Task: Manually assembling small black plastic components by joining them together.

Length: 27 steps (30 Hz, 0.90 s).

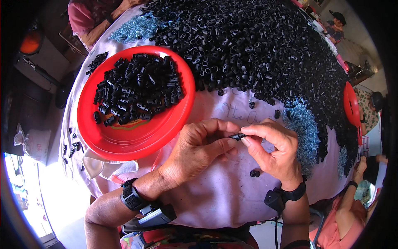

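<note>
Both my hands meet over the cloth in front of me. My left hand (pixel 192 147) pinches one end of a small black plastic cord lock (pixel 237 136) between thumb and fingers. The thumb and forefinger of my right hand (pixel 274 150) close on its other end; whether a spring sits in it is too small to tell. To the left of my hands, a red plastic plate (pixel 93 139) carries a heap of similar cord locks (pixel 137 85). A single black piece (pixel 255 173) lies on the cloth below my right hand.
A large pile of loose black plastic parts (pixel 248 50) covers the far side of the lilac cloth (pixel 211 195). Small bluish metal springs (pixel 302 128) lie heaped at right, more springs (pixel 137 28) at far left. Another red plate (pixel 351 103) stands at the right edge. Other people sit around.
</note>
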Tool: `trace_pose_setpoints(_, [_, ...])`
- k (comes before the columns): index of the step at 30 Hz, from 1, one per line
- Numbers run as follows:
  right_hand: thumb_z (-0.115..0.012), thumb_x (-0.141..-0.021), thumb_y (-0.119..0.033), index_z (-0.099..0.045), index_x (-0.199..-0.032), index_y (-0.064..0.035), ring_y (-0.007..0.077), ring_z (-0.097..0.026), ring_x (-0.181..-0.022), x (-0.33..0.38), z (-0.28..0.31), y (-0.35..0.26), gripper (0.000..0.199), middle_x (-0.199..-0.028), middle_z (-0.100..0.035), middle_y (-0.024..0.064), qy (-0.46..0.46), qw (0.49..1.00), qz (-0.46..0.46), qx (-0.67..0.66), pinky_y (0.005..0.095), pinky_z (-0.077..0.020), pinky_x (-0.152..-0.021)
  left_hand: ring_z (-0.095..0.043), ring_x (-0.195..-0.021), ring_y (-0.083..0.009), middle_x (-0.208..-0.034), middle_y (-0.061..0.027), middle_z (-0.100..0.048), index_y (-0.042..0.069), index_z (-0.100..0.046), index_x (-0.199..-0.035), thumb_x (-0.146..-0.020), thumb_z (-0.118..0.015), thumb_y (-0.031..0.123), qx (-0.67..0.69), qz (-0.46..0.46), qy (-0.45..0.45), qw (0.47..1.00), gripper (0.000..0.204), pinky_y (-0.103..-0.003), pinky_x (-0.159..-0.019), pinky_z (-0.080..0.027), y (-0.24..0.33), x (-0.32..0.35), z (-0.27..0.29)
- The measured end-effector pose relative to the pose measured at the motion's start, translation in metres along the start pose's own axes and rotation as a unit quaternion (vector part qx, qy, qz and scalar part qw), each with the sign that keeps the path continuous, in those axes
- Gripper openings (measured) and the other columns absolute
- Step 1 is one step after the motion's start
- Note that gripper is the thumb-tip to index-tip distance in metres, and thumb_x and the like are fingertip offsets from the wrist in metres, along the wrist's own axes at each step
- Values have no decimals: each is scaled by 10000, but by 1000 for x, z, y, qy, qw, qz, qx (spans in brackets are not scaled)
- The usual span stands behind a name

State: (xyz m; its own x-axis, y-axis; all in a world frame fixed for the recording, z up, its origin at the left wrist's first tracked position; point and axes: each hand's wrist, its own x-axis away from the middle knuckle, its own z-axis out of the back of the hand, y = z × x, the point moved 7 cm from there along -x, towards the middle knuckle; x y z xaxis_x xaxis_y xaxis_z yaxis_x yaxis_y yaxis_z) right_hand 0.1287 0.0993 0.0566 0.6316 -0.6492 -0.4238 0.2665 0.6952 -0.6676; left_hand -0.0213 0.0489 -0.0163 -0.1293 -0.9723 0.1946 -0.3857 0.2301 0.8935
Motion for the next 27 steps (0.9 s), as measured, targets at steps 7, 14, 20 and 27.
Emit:
trace_pose_setpoints(7, [-793, -810, 51, -766, -1032, -26, 214, -705, -752, -4, 0, -8, 237, -901, -747, 92, 8, 997, 59, 39, 314, -565, -648, -674, -860, -49, -987, -10, -713, -18, -679, -1209, -1004, -682, 62, -75, -28, -2, 997, 220, -210, -740, -553, 0, 1, 3])
trace_pose_setpoints(14, [-801, -804, 50, -775, -1016, -28, 218, -696, -750, -3, 0, -8, 227, -906, -750, 99, 21, 997, 61, 45, 314, -561, -634, -712, -902, -78, -989, -31, -725, -27, -671, -1226, -1022, -661, 83, -59, -12, 1, 998, 231, -218, -721, -571, 1, 2, -2])
trace_pose_setpoints(20, [-792, -808, 63, -773, -1016, -18, 212, -701, -752, -4, -1, -7, 224, -898, -752, 104, 9, 997, 74, 34, 308, -560, -628, -725, -903, -90, -1007, -45, -737, -30, -671, -1239, -1027, -654, 88, -74, -16, 2, 997, 243, -221, -706, -580, 1, 3, -1])
trace_pose_setpoints(27, [-785, -809, 67, -768, -1000, -17, 204, -701, -745, -3, -1, -6, 209, -880, -748, 102, 11, 997, 64, 40, 303, -559, -621, -708, -837, -71, -985, -32, -744, -25, -693, -1208, -1006, -674, 63, -87, -35, 14, 996, 221, -224, -691, -579, 4, 5, -3])
